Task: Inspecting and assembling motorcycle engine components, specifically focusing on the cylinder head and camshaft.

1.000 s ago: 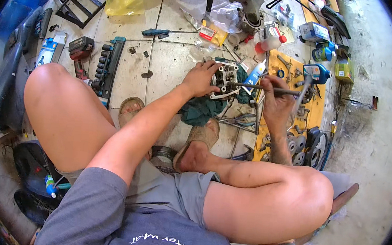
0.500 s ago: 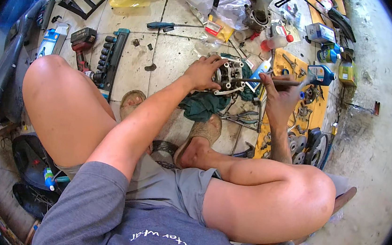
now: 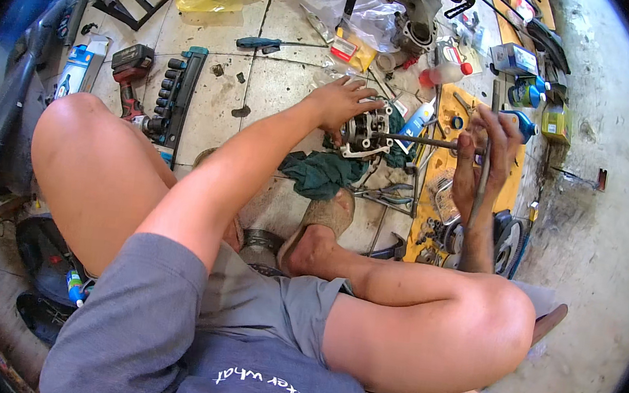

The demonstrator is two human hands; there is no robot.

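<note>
My left hand (image 3: 341, 102) grips the far left side of a metal engine cylinder head (image 3: 365, 145), fingers spread over its edge. A dark green rag (image 3: 322, 173) lies beside and partly beneath that part. To the right, my right hand (image 3: 483, 156) is closed round the crossbar of a T-handle wrench (image 3: 422, 141). Its long shaft lies across to the left, with the tip at the face of the cylinder head. The exact contact at the tip is too small to tell.
Yellow cardboard (image 3: 423, 230) carries loose engine parts at right. Pliers (image 3: 394, 193) and a hammer (image 3: 391, 247) lie near my foot. A socket set (image 3: 177, 100), cordless impact driver (image 3: 131, 76) and screwdriver (image 3: 268, 43) are on the tiles. A red-capped bottle (image 3: 447, 74) stands farther back.
My right hand has turned the T-handle, so its crossbar now shows long from far to near. My left hand has shifted slightly on the cylinder head, its fingers more spread.
</note>
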